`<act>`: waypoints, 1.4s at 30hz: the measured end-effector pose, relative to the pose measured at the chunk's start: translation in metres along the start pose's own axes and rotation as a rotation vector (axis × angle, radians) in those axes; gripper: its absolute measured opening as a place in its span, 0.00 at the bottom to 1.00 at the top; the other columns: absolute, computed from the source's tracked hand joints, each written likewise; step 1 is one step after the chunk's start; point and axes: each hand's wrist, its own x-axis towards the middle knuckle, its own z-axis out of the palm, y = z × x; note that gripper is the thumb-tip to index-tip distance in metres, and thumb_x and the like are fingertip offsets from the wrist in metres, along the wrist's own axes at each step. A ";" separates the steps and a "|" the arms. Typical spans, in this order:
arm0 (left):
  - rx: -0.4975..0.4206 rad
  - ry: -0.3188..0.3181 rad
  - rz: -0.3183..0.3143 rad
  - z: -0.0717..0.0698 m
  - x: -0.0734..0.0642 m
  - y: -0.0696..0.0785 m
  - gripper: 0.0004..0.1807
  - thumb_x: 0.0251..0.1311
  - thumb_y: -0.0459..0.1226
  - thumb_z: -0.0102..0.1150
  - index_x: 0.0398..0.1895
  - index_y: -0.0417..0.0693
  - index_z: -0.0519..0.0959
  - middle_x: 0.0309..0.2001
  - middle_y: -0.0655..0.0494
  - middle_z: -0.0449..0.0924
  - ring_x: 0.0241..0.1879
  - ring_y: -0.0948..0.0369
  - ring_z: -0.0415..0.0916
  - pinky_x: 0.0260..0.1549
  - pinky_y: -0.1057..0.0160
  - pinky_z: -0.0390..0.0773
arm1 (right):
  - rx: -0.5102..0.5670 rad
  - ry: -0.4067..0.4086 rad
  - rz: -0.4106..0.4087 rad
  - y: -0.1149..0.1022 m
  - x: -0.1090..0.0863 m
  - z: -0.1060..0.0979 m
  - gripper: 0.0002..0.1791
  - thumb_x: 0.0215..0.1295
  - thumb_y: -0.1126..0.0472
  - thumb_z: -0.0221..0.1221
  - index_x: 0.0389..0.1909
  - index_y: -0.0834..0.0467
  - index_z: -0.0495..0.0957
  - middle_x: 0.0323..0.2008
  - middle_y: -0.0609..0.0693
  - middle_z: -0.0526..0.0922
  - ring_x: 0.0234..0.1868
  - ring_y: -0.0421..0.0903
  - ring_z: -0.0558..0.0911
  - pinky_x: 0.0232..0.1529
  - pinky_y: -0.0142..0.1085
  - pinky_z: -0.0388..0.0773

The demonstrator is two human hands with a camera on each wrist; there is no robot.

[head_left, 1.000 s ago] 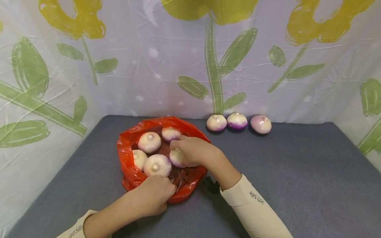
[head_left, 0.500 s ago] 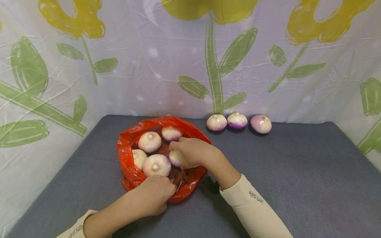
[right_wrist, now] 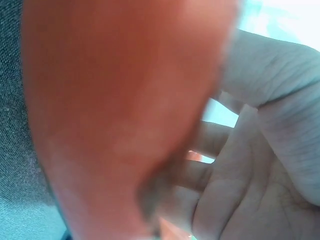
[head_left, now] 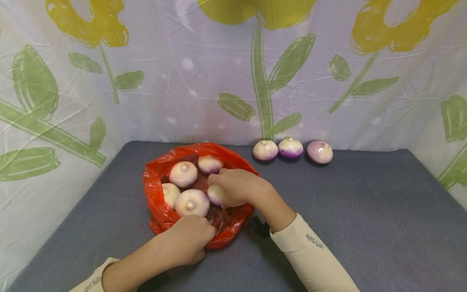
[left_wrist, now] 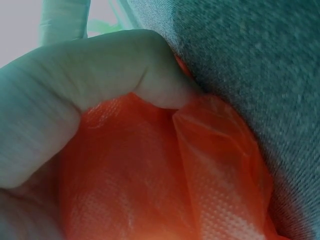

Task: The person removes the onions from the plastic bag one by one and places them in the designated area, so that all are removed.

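Note:
An open red plastic bag stands on the table with several glossy cream-and-purple onions inside, one of them near its front. My left hand grips the bag's near rim, and in the left wrist view the thumb presses on the folded red plastic. Reaching in over the right side, my right hand curls its fingers round an onion, which is partly hidden under it. In the right wrist view, blurred red plastic covers much of the picture, beside the curved fingers and palm.
Three more onions lie in a row along the table's back edge, right of the bag. Dark grey cloth covers the table. Behind it hangs a flower-print curtain. Something dark shows below my right wrist.
My right hand has shifted very slightly on the onion in the bag. My left hand, the bag and the other onions stay where they were.

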 end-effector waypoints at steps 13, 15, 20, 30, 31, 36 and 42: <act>0.001 0.014 0.010 0.001 -0.001 0.000 0.14 0.34 0.28 0.71 0.18 0.52 0.75 0.15 0.64 0.63 0.16 0.65 0.57 0.17 0.63 0.63 | -0.004 0.000 -0.021 0.000 -0.004 -0.005 0.09 0.56 0.61 0.68 0.32 0.47 0.76 0.26 0.43 0.75 0.33 0.45 0.73 0.40 0.38 0.70; 0.000 0.015 0.008 0.001 -0.001 -0.001 0.14 0.34 0.28 0.71 0.18 0.52 0.75 0.15 0.64 0.63 0.16 0.65 0.57 0.17 0.63 0.64 | 0.000 0.002 -0.027 0.000 -0.005 -0.005 0.10 0.55 0.61 0.68 0.33 0.47 0.77 0.26 0.43 0.75 0.33 0.44 0.73 0.40 0.38 0.70; -0.010 0.010 0.002 0.000 -0.001 -0.001 0.13 0.34 0.29 0.71 0.18 0.51 0.75 0.15 0.64 0.63 0.16 0.65 0.57 0.17 0.63 0.64 | 0.007 0.005 -0.040 0.000 -0.006 -0.009 0.11 0.54 0.62 0.70 0.33 0.48 0.77 0.27 0.42 0.75 0.32 0.44 0.73 0.41 0.37 0.71; -0.022 0.015 0.004 0.000 -0.002 -0.001 0.14 0.33 0.28 0.71 0.18 0.52 0.75 0.15 0.65 0.62 0.16 0.65 0.57 0.16 0.64 0.64 | -0.011 0.017 -0.061 -0.001 -0.009 -0.014 0.12 0.54 0.61 0.71 0.34 0.49 0.76 0.27 0.43 0.75 0.33 0.43 0.73 0.42 0.36 0.70; -0.022 0.014 0.005 0.000 -0.002 -0.001 0.14 0.33 0.28 0.71 0.18 0.52 0.75 0.15 0.65 0.62 0.16 0.65 0.57 0.16 0.64 0.64 | -0.015 0.021 -0.063 -0.001 -0.010 -0.014 0.13 0.54 0.61 0.71 0.34 0.49 0.76 0.27 0.43 0.75 0.34 0.43 0.74 0.42 0.36 0.71; -0.025 0.010 0.002 0.000 -0.002 -0.001 0.14 0.33 0.28 0.71 0.18 0.52 0.75 0.15 0.65 0.62 0.16 0.65 0.57 0.16 0.64 0.64 | -0.031 0.036 -0.070 -0.001 -0.013 -0.018 0.13 0.53 0.61 0.71 0.35 0.49 0.76 0.28 0.43 0.75 0.36 0.43 0.75 0.44 0.36 0.71; -0.026 -0.004 -0.005 -0.001 -0.001 -0.001 0.14 0.34 0.29 0.71 0.18 0.52 0.75 0.15 0.65 0.62 0.16 0.65 0.57 0.16 0.64 0.65 | -0.019 0.046 -0.078 0.001 -0.016 -0.021 0.16 0.51 0.61 0.72 0.36 0.49 0.76 0.30 0.43 0.76 0.38 0.42 0.76 0.45 0.37 0.72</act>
